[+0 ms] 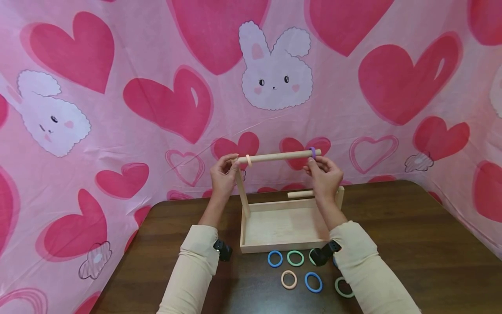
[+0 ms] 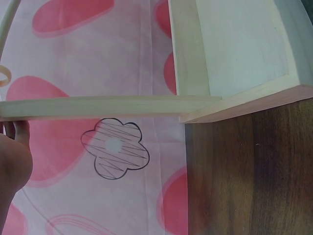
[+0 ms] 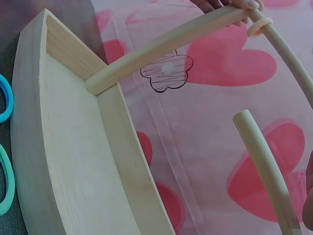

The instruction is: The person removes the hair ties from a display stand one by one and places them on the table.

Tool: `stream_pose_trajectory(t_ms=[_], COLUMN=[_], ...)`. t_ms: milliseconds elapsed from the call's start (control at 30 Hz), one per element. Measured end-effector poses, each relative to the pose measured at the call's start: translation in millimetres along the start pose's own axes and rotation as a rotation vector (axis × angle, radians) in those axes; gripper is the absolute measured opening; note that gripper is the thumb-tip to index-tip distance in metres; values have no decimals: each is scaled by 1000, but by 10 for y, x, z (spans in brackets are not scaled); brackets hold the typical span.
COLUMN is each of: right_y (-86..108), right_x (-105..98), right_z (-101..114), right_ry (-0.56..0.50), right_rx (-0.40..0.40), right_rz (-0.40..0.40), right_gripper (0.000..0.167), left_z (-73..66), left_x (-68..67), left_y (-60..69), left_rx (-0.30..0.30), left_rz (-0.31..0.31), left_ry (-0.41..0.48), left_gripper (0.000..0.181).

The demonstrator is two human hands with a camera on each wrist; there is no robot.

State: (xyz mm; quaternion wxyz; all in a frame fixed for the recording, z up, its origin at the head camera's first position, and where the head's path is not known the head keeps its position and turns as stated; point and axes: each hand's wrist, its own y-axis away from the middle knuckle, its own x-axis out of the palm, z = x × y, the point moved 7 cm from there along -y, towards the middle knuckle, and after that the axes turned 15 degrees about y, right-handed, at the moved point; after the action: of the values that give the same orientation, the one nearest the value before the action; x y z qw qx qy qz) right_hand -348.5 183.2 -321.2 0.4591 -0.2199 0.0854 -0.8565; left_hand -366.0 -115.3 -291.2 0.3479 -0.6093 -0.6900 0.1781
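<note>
A wooden dowel (image 1: 280,156) runs sideways from the top of an upright post (image 1: 242,194) on an open wooden tray (image 1: 244,237). My left hand (image 1: 222,176) grips the post's top, where the dowel joins it. Close by, a peach ring (image 1: 249,160) hangs around the dowel. My right hand (image 1: 324,174) pinches a purple ring (image 1: 313,152), which is around the dowel near its free right end. In the right wrist view, the peach ring (image 3: 259,27) shows beside the left hand's fingers (image 3: 252,4), while only an edge of the right hand (image 3: 309,196) is visible.
A second, lower dowel (image 1: 300,194) extends left from a short post (image 1: 340,196) on the tray's right. In front lie several loose rings, among them a blue ring (image 1: 275,259), a green ring (image 1: 295,258) and a peach-coloured ring (image 1: 289,280), on the brown table (image 1: 412,226).
</note>
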Motion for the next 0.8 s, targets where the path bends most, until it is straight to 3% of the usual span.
stream_pose_trajectory(t_ms=[167,800], right_y=[-24,-89], right_x=[-30,-188], right_z=[-9,-22], right_ry=[-19,-3], right_rx=[7,61], right_rz=[-7,-28], right_gripper=[5,8], left_z=[-15,2], left_x=[7,-7], left_y=[1,2], left_rx=[-8,-12], left_rz=[-6,-10], left_ry=[-19,-20], left_gripper=[20,19])
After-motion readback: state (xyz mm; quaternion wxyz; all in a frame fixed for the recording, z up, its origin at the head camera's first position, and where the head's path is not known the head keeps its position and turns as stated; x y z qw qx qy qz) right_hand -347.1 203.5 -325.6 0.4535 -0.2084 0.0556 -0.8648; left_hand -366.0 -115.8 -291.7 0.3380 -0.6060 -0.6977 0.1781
